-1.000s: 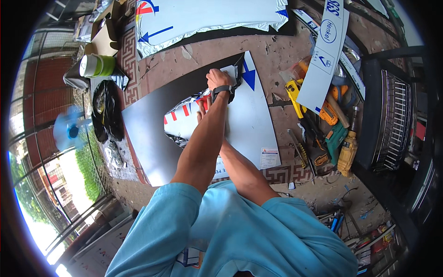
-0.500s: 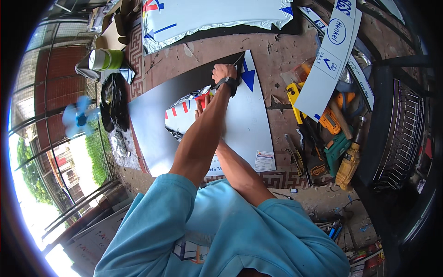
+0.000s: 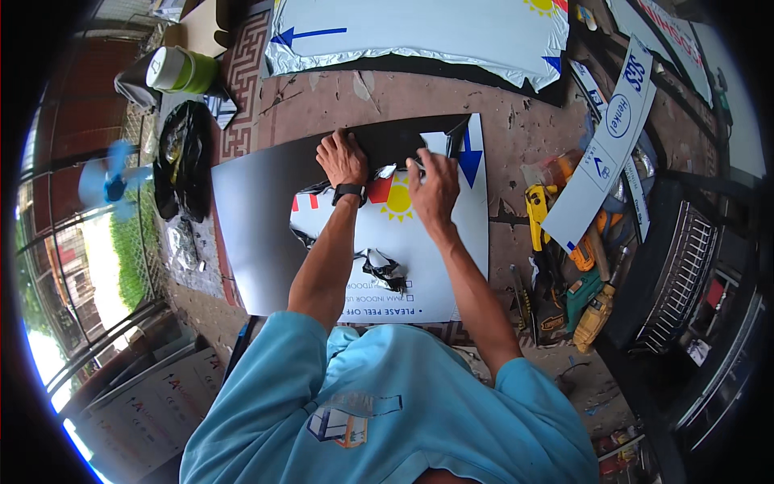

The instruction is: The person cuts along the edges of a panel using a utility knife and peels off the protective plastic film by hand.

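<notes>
A panel (image 3: 258, 218) lies on the surface before me, its far part dark and bare. A torn white protective film (image 3: 334, 222) with a yellow sun and red marks covers part of it, its ragged edge curling near both hands. My left hand (image 3: 343, 161), a dark watch on its wrist, rests on the dark part with fingers apart, holding nothing. To the right my right hand (image 3: 435, 189) has bent fingers closed at a raised white flap of film (image 3: 436, 143); the exact grip is partly hidden. A crumpled black-and-silver film scrap (image 3: 383, 270) lies nearer me.
Another film-covered panel (image 3: 419, 32) lies at the far side. Power tools (image 3: 592, 310), a yellow-handled tool (image 3: 536, 214) and a long white printed strip (image 3: 605, 153) crowd the right. A green-and-white jug (image 3: 181, 70), a black plastic bag (image 3: 181, 161) and a blue fan (image 3: 115, 185) are left.
My arms have uncrossed. My left hand has moved left from the far right corner onto the dark part; my right hand has come out from beneath it toward that corner. The view has shifted.
</notes>
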{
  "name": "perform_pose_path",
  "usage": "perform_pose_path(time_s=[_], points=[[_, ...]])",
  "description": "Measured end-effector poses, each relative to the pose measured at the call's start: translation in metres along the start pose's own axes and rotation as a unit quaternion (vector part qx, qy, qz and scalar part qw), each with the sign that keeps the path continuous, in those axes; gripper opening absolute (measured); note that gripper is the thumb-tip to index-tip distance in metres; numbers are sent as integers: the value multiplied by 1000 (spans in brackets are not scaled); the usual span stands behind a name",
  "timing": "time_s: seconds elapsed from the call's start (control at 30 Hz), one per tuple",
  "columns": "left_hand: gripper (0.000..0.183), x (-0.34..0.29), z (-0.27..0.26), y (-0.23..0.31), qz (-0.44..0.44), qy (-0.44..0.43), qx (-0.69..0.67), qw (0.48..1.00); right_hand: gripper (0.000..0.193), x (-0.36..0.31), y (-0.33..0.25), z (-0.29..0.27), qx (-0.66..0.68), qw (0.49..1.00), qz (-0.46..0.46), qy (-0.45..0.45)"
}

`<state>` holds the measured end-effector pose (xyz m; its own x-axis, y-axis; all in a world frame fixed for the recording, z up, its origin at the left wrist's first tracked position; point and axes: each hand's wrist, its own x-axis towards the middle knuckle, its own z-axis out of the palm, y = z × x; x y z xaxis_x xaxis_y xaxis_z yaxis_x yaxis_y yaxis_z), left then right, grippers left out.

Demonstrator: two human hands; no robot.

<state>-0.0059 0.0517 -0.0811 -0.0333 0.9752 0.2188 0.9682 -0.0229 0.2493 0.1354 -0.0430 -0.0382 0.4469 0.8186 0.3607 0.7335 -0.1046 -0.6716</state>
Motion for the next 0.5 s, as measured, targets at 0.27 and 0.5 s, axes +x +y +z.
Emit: perform_pose_path(time_s=[0.27, 0.5], points=[[23, 4, -4, 2, -19, -28, -62, 998, 15, 43, 28, 13, -156, 976, -79, -131], [24, 4, -7, -3, -19, -30, -80, 996, 16, 47, 9, 29, -338, 910, -57, -231]])
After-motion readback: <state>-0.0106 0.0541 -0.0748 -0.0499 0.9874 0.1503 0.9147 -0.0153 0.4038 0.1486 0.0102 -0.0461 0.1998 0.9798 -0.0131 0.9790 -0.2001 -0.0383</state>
